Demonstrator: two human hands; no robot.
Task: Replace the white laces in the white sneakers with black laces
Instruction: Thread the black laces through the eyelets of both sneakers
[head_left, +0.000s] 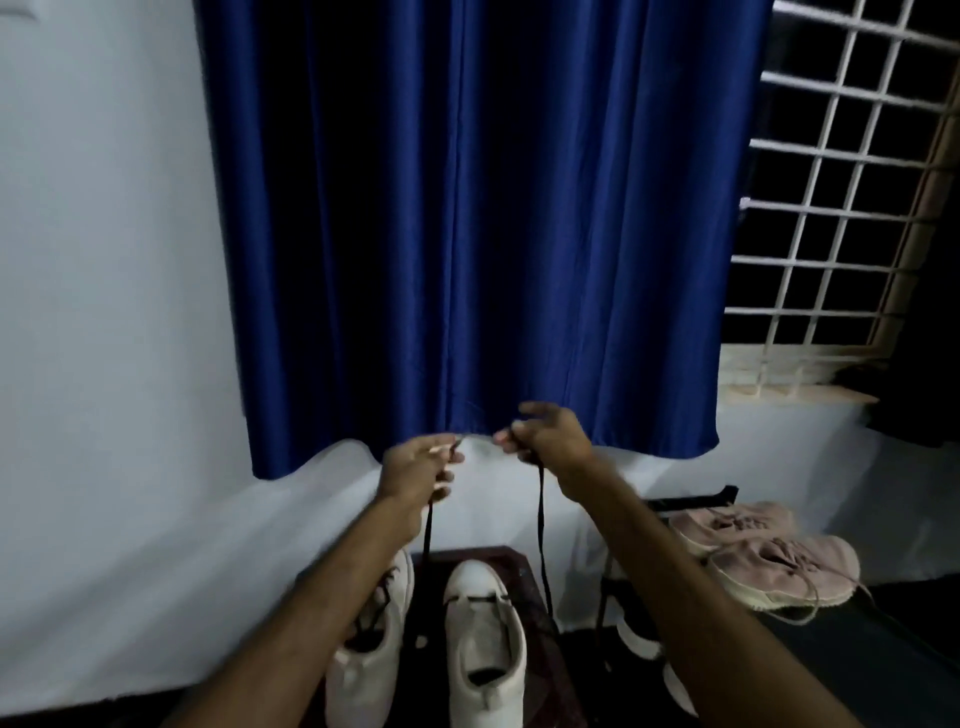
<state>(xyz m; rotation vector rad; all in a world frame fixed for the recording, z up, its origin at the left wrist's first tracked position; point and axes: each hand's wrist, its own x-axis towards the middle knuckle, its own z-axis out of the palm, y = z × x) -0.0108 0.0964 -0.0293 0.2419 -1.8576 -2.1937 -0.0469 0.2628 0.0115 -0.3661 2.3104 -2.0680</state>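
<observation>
A thin black shoelace (540, 525) is threaded across the lowest eyelets of a white low-top sneaker (485, 649), and its two ends are drawn upward. One end is pinched by the left hand (410, 475), the other is gripped in the curled fingers of the right hand (550, 436). A second white sneaker (363, 670), already black-laced, is set just beside it on a dark brown surface (524, 577). Pale pink fabric sneakers (769, 556) are seen to the right. Behind, a glossy blue curtain (467, 208), a white wall (104, 260) and a white window grille (841, 208) are visible.

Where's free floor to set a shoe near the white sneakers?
Dark floor below the pink sneakers, at the picture's right edge, is bare. Crowded: the mat holds both white sneakers, black lace strands hang from the left hand and right hand, and a black shoe sits beside them.
</observation>
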